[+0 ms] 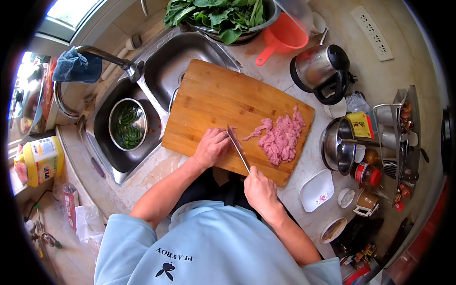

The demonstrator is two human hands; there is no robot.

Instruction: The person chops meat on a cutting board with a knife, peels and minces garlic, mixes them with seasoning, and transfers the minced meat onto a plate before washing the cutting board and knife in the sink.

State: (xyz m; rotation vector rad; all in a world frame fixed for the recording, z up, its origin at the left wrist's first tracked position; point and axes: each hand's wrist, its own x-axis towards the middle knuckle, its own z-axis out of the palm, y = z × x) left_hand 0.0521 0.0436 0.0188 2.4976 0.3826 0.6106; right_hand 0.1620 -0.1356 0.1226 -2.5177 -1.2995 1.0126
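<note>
A large wooden cutting board [209,102] lies across the counter and the sink's edge. My right hand [260,189] is closed around the handle of a knife [239,151], whose blade points away from me over the board. Just left of the blade, my left hand [212,147] rests on the board with curled fingers. Its fingertips press on a small piece of raw meat, mostly hidden by the fingers and blade. To the right of the knife, a pile of cut pink raw meat [282,140] covers part of the board, with a thin strip trailing toward the blade.
A double sink [164,57] at the left contains a metal bowl [111,124] of green pieces. Leafy greens [223,16] fill a basin behind the board. An electric kettle [316,69], a red plastic scoop [283,35], a white dish [317,190] and a metal pot [330,145] stand rightward.
</note>
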